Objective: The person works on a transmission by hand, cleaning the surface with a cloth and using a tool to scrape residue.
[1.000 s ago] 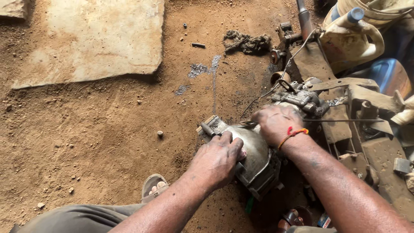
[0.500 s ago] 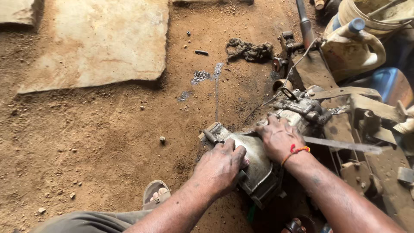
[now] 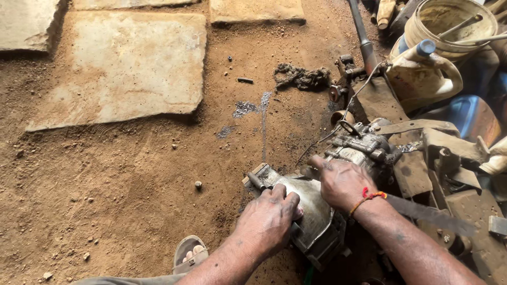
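- bare reddish-brown dirt ground [image 3: 121, 200] is seen from above, with flat pale stone slabs [image 3: 121, 68] set into it at the top and a dark oil stain [image 3: 248, 108] spilled across the soil.
- a greasy grey metal engine casing [image 3: 311, 211] lies on the ground at the lower centre, its rounded cover facing up and a short stub [image 3: 257, 181] sticking out at its left end.
- the left hand [image 3: 269, 219] is laid flat on the near side of the casing, fingers spread and curled over the cover; it presses rather than grips, and nothing loose is seen in it.
- the right hand [image 3: 340, 182], with a red thread band at the wrist, is cupped over the far upper edge of the casing, fingers bent down onto the metal; whether anything small is held under it cannot be told.
- compared with a second ago, both hands have been kept on the casing with the left slid a little along the cover; the casing itself has barely shifted, so it is judged to be steadied or worked loose, not yet lifted.
- a dirty rag [image 3: 301, 78], a cream plastic jug with a blue cap [image 3: 425, 68] and a grimy bucket [image 3: 449, 24] are seen at the upper right, well apart from the hands.
- a sandalled foot [image 3: 189, 253] is seen just left of the left forearm.
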